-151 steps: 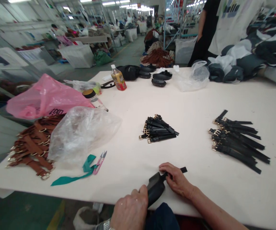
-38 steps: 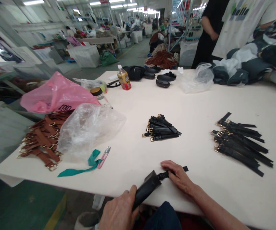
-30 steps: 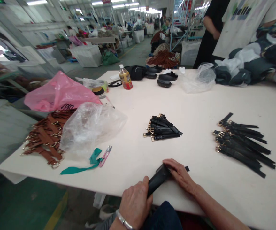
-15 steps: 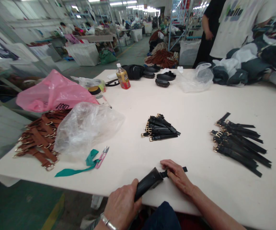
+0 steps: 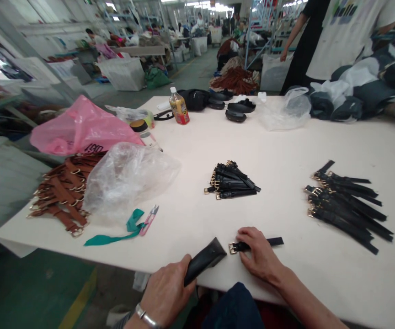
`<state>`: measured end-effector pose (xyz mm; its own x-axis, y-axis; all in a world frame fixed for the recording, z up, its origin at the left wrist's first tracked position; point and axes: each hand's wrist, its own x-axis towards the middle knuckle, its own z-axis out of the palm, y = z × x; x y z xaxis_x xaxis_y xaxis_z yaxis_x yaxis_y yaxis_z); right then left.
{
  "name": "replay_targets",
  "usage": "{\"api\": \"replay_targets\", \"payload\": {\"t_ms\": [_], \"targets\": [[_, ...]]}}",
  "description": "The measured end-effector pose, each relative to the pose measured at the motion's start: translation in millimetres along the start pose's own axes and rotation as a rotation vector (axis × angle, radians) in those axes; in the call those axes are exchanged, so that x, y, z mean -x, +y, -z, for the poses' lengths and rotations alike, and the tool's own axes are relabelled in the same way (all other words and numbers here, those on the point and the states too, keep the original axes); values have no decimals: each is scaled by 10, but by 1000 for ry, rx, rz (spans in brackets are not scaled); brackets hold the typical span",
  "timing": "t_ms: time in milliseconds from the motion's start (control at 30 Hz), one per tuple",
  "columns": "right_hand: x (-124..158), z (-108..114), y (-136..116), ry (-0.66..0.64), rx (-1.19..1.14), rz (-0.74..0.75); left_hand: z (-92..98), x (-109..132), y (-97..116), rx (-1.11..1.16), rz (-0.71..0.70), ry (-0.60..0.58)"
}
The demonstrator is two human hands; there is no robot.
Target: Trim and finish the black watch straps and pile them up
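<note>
- By the left hand [image 5: 166, 289], which was closed, a black hand-held tool [image 5: 205, 261] was gripped.
- By the half-curled right hand [image 5: 258, 256], a black strap [image 5: 275, 241] was held on the white table [image 5: 184, 219]; its gold-coloured buckle [image 5: 232, 248] was left just beside the tool's end.
- Beyond, similar straps were laid in a middle pile [image 5: 232, 180] and a right-side pile [image 5: 350, 208].

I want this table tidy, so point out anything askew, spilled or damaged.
In the pile of black straps at the picture's right, the farthest strap looks askew: it angles toward the far side, while the others fan rightward or nearer. I see no spill or clear damage.
</note>
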<state>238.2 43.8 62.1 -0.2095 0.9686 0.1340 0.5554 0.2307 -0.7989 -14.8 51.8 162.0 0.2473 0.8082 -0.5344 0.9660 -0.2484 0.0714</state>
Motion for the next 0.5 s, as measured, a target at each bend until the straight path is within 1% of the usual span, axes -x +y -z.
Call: {"api": "replay_targets", "payload": {"t_ms": [67,133,333,400,500], "targets": [[2,3,-2,-48,-9,7,-32,7,13,-21,-2,9],[-7,-7,17,-56,-66,6,-52,10,27,-29,-1,12],[-11,9,106,55,-272,-61,-11,73,74,-11,11,13],[17,31,121,108,-248,-58,13,86,94,0,3,7],[89,52,145,159,-48,-33,51,110,77,14,9,4]]}}
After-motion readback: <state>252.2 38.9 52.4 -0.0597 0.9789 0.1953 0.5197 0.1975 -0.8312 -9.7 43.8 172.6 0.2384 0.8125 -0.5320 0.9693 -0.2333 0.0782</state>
